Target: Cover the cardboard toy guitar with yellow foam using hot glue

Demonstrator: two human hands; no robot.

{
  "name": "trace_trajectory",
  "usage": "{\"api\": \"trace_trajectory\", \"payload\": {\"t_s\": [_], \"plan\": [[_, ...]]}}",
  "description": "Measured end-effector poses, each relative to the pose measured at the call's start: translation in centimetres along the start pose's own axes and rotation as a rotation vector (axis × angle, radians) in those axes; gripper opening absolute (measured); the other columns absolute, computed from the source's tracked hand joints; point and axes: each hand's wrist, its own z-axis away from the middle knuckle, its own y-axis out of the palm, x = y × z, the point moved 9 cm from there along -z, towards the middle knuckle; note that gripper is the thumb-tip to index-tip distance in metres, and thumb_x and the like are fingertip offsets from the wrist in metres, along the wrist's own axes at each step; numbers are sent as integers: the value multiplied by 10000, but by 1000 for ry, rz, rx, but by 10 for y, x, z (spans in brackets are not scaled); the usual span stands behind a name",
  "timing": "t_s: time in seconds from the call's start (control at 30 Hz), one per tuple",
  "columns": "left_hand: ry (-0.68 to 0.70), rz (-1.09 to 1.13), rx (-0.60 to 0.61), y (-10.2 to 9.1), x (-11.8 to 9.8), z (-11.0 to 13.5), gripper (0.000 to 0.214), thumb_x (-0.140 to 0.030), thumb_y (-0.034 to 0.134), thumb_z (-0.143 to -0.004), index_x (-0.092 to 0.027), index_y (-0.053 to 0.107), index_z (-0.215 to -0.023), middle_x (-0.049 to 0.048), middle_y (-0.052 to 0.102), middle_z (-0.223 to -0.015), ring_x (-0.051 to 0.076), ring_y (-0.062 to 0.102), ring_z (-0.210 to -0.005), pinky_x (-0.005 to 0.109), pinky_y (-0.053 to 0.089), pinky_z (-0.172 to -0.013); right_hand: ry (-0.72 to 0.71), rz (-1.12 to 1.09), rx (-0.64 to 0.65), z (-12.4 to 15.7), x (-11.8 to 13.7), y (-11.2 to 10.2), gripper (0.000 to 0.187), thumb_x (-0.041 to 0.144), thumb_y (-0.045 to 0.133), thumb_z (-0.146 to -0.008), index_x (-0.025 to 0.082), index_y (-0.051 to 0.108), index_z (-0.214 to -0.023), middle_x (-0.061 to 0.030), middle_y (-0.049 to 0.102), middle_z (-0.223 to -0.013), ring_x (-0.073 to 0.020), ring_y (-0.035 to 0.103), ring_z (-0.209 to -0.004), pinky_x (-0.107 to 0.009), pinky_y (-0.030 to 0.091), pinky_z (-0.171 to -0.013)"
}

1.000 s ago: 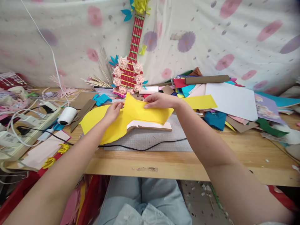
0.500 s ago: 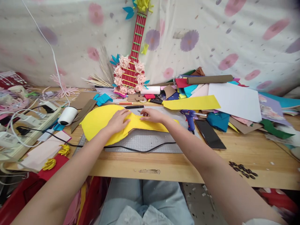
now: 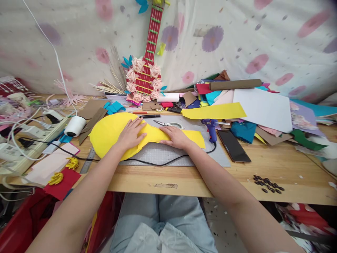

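A yellow guitar-shaped sheet (image 3: 110, 131) lies flat on a grey cutting mat (image 3: 168, 154) at the desk's middle. My left hand (image 3: 131, 133) rests on its round body, fingers stretched out flat. My right hand (image 3: 176, 136) presses palm-down on the narrow neck part, fingers spread. Neither hand holds anything. Scissors (image 3: 164, 123) lie just behind my right hand. A black cable (image 3: 158, 163) runs along the mat's front edge.
A blue glue gun (image 3: 210, 127) and a black phone (image 3: 233, 141) lie right of the mat. Coloured paper piles (image 3: 260, 109) fill the back right. A red paper guitar (image 3: 146, 70) leans on the wall. A power strip (image 3: 34, 138), white roll (image 3: 75, 126) and ruler (image 3: 88, 161) sit left. Dark seeds (image 3: 267, 183) lie front right.
The yellow sheet, lifted at its neck a second ago, has been laid flat over the cardboard shape. Both hands went from pinching it to pressing flat on it.
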Motion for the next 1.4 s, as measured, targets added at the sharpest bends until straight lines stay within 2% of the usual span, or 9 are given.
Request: {"api": "trace_trajectory", "payload": {"t_s": [0.1, 0.27, 0.37, 0.67, 0.97, 1.17, 1.4], "plan": [[30, 7, 2, -3, -4, 2, 512, -373, 423, -844, -229, 454, -1334, 36, 296, -1495, 211, 221, -1388, 416, 88, -1153, -24, 20, -13, 1, 1, 0, 710, 642, 475, -796, 187, 442, -1340, -139, 523, -1308, -292, 474, -1200, -461, 314, -1038], [41, 54, 33, -2, -6, 2, 437, -293, 396, -851, -301, 530, -1266, -16, 434, -1414, 207, 271, -1367, 459, 88, -1143, -13, 82, -35, 4, 1, -1, 795, 696, 484, -749, 172, 442, -1344, -148, 514, -1317, -313, 451, -1210, -464, 301, -1037], [35, 59, 28, -2, -5, 1, 438, -285, 405, -844, -296, 537, -1261, -17, 453, -1399, 207, 280, -1363, 458, 94, -1141, 17, 100, -26, 5, -1, 1, 830, 729, 489, -715, 199, 437, -1351, -136, 507, -1328, -328, 442, -1213, -479, 291, -1035], [28, 64, 12, -2, -2, 0, 437, -305, 426, -834, -279, 547, -1253, -15, 465, -1389, 207, 298, -1353, 456, 100, -1144, 24, 158, -14, 5, -2, 3, 829, 717, 488, -725, 182, 435, -1357, -135, 540, -1290, -317, 480, -1169, -446, 310, -1017], [29, -56, 87, 2, -1, 0, 485, -389, 369, -872, -271, 456, -1334, -31, 412, -1429, 193, 255, -1373, 434, 107, -1151, 0, 208, -17, 5, 0, 4, 833, 719, 469, -731, 145, 455, -1335, -141, 572, -1241, -299, 506, -1138, -426, 349, -994], [61, -114, 180, 9, -3, -1, 827, -656, 507, -726, -230, 327, -1412, 20, 324, -1482, 241, 173, -1399, 449, 37, -1151, 6, 203, -15, 5, -1, 3, 838, 723, 471, -725, 146, 454, -1333, -151, 571, -1239, -299, 507, -1147, -437, 355, -994], [72, -143, 266, 16, -4, -2, 1035, -725, 570, -602, -221, 242, -1444, 43, 275, -1503, 269, 114, -1409, 447, -20, -1145, 8, 190, -6, 6, -6, 4, 898, 726, 506, -698, 124, 419, -1358, -162, 548, -1275, -321, 469, -1194, -468, 342, -1012]]}}
